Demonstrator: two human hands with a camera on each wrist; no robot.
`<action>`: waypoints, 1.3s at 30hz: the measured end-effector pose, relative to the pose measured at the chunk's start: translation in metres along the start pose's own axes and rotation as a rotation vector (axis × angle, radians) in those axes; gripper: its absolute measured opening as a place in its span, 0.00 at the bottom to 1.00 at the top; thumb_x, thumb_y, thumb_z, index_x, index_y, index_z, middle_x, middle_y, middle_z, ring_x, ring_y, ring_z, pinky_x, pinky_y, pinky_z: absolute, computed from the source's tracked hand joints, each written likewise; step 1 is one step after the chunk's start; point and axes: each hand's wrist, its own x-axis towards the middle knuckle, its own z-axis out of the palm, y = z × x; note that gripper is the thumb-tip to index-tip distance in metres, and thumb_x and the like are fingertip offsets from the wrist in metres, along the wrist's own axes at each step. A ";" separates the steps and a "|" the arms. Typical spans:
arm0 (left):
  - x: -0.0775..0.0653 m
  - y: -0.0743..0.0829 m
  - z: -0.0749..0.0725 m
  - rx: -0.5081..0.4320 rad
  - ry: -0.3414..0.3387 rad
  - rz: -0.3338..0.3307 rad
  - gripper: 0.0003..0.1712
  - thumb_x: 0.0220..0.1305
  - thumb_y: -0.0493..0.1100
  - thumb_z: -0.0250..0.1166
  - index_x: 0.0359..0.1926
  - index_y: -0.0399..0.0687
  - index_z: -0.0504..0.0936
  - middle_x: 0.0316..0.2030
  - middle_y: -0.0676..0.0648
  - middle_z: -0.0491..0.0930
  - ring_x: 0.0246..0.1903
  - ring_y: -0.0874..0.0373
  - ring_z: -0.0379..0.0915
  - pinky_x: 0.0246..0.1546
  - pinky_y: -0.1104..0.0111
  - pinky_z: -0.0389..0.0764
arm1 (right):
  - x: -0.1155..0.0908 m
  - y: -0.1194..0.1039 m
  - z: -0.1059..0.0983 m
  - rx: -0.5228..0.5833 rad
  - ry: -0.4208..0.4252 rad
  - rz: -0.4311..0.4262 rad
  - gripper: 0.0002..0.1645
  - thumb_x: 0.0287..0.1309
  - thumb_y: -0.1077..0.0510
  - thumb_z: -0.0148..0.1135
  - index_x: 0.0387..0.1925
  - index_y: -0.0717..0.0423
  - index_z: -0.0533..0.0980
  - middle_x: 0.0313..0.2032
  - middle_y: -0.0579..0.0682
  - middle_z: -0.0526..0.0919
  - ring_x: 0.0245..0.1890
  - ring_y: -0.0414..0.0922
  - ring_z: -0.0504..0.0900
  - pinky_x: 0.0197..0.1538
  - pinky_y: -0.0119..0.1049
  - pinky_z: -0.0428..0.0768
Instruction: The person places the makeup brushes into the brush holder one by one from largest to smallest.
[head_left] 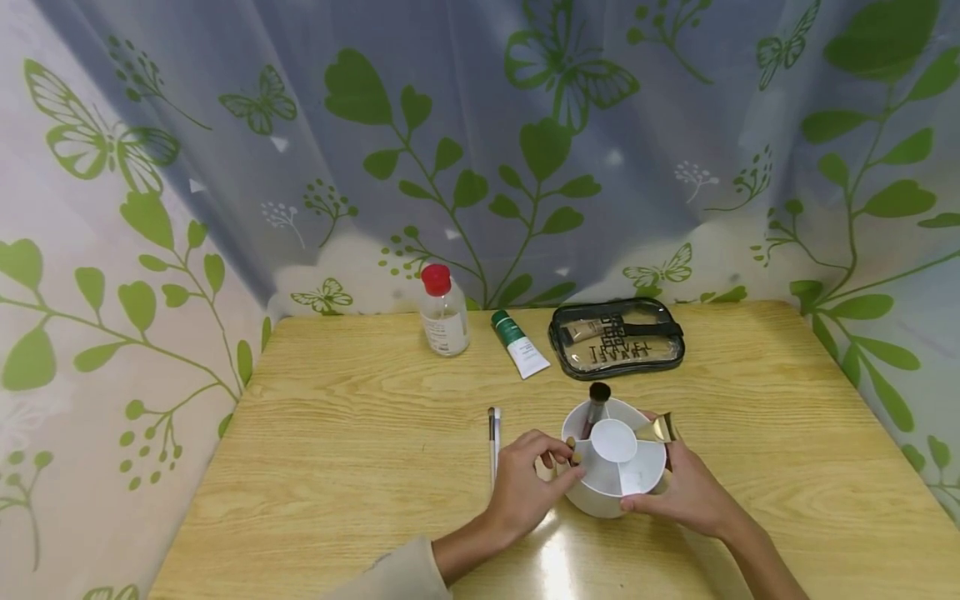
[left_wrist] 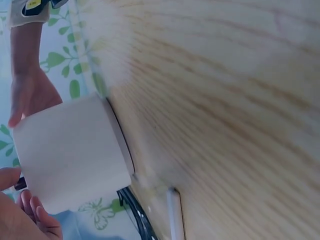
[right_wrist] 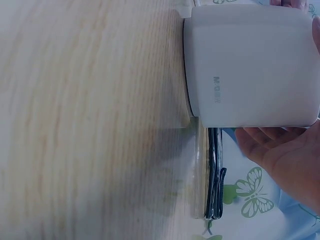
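A round, white, divided holder stands on the wooden table before a leaf-patterned curtain, right hand curled round its side, left hand pinching a small brownish item at its rim.

Small brown-and-dark object, pinched by the left hand, is mostly hidden and too small to identify; two slim, pale brushes have lower ends hidden behind that hand. Right hand, head view: most fingers hidden behind the white, round, divided plastic organiser. Red-capped clear bottle bears print too small to read; black-trimmed transparent pouch is cut off by the left wrist view's lower edge.
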 end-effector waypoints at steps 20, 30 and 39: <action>0.017 -0.056 -0.056 0.159 -0.080 -0.275 0.13 0.49 0.32 0.71 0.36 0.32 0.80 0.29 0.39 0.82 0.28 0.52 0.78 0.29 0.75 0.76 | -0.001 0.002 0.000 0.025 -0.012 0.004 0.62 0.32 0.52 0.80 0.67 0.58 0.54 0.51 0.50 0.78 0.48 0.31 0.75 0.51 0.30 0.76; 0.023 -0.079 -0.057 0.191 -0.093 -0.358 0.08 0.48 0.29 0.68 0.33 0.31 0.81 0.26 0.40 0.82 0.25 0.55 0.79 0.26 0.78 0.77 | -0.001 0.002 -0.001 0.020 -0.006 -0.001 0.62 0.32 0.51 0.80 0.67 0.57 0.55 0.51 0.50 0.77 0.49 0.30 0.74 0.53 0.31 0.76; 0.026 -0.090 -0.052 0.261 -0.166 -0.472 0.06 0.46 0.29 0.66 0.30 0.34 0.81 0.23 0.44 0.81 0.24 0.61 0.75 0.24 0.76 0.76 | 0.000 0.003 -0.001 0.031 -0.030 0.008 0.65 0.34 0.52 0.79 0.70 0.56 0.50 0.54 0.53 0.75 0.49 0.36 0.75 0.51 0.33 0.76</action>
